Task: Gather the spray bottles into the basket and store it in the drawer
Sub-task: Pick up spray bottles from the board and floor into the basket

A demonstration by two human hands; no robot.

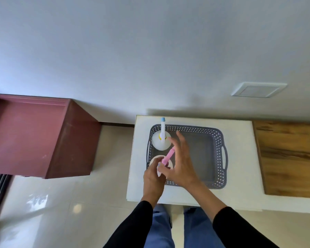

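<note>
A grey perforated basket (220, 140) sits on a white tabletop (240, 158). A white spray bottle with a blue nozzle (161, 140) stands upright in the basket's far left corner. A second white bottle with a pink spray head (168, 156) stands at the basket's near left. My left hand (153, 178) grips that bottle by the base of its pink head. My right hand (182, 161) hovers just right of the pink head, fingers spread, touching or nearly touching it. The rest of the basket's floor is bare.
A maroon cabinet (43, 136) stands to the left across a gap of glossy tiled floor (52, 203). A wooden surface (290, 158) adjoins the white top on the right. A wall (150, 51) rises behind the table.
</note>
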